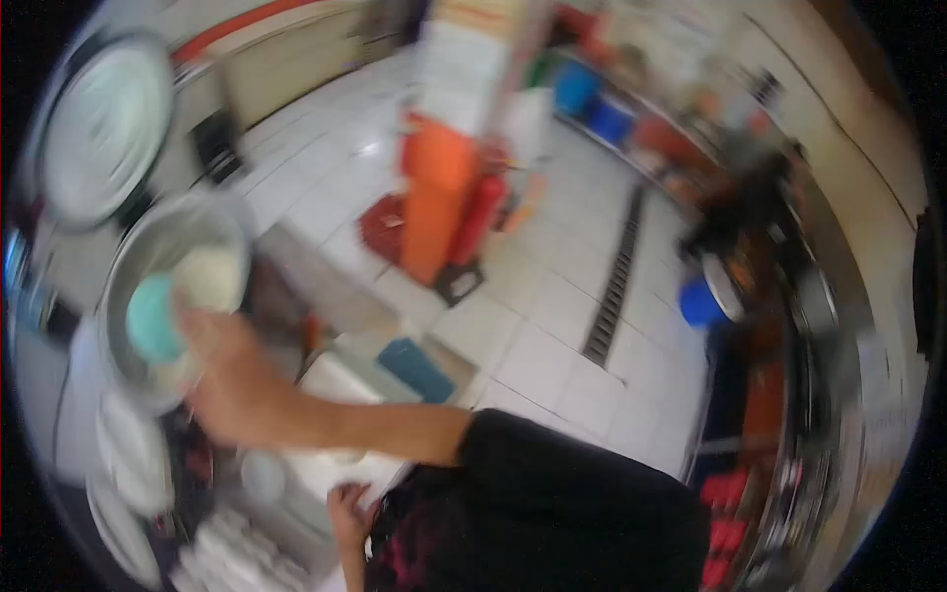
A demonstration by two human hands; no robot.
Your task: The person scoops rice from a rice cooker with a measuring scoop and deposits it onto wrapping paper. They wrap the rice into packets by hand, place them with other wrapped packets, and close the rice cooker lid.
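Blurred, rounded turquoise bowl (pixel 153 318) at a wide metal pot's (pixel 150 235) mouth

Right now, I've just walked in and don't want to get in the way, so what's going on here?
The person's right hand holds a turquoise bowl-like thing in or just over a big grey pot with pale contents. The left hand is near a white surface; blur hides whether it grips anything.
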